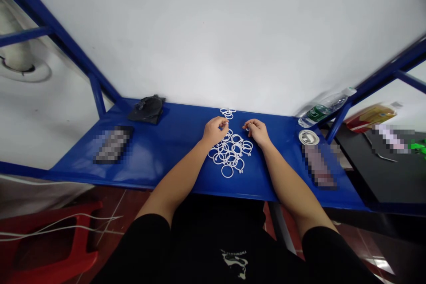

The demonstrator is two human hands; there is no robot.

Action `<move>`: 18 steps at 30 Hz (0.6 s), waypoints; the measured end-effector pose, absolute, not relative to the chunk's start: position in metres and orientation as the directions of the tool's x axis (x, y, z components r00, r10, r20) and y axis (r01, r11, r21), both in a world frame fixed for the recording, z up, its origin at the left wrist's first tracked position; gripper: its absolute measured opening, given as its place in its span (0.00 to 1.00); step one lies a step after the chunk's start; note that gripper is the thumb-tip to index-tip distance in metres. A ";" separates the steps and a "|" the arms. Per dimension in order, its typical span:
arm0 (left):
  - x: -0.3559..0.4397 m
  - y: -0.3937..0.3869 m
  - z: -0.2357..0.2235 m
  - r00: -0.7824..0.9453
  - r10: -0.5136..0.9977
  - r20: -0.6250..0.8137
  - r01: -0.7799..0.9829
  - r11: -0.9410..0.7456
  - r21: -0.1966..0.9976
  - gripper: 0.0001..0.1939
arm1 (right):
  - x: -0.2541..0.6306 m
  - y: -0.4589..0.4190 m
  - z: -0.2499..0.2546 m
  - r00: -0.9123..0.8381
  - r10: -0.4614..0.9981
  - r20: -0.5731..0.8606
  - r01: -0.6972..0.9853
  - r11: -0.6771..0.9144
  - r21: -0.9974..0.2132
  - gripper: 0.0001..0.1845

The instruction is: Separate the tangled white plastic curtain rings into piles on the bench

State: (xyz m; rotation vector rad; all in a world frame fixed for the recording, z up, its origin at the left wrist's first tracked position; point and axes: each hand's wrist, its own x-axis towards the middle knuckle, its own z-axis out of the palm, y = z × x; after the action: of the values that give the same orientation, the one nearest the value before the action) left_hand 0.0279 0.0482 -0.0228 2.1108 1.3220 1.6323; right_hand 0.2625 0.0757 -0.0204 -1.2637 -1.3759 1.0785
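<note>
A loose pile of white plastic rings (227, 171), several with a small tab, lies on the blue tabletop (179, 151) in front of me. My left hand (215, 130) is closed just above the pile's far left side, with a small white piece (226, 123) showing at its fingertips; most of that piece is hidden. On the pile's right, my right hand (257, 132) is pinched, apart from the left. A speck of white shows by its fingertips, too small to name. Beyond my hands, a smaller group of white rings (228, 116) sits near the wall.
Black crumpled plastic (149, 108) and a blurred dark object (114, 144) lie on the left. On the right are a water bottle (324, 108), a tape roll (309, 137) and a blurred flat object (317, 165). A white wall (213, 44) bounds the back; blue frame bars (96, 93) flank it.
</note>
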 end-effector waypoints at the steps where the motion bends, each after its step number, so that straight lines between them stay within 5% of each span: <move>1: 0.028 0.048 -0.023 0.009 0.716 0.698 0.533 -0.594 0.603 0.07 | 0.262 0.076 -0.020 -0.021 0.997 0.076 0.165 0.079 -0.983 0.10; 18: 0.025 0.049 -0.020 0.028 0.733 0.680 0.557 -0.576 0.598 0.10 | 0.265 0.079 -0.025 -0.033 0.995 0.098 0.224 0.103 -0.969 0.12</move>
State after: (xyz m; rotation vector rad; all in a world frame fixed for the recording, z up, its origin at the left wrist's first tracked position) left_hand 0.0254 0.0495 -0.0196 2.1258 1.3518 1.5831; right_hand 0.2651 0.0786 -0.0252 -1.2851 -1.4367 1.0326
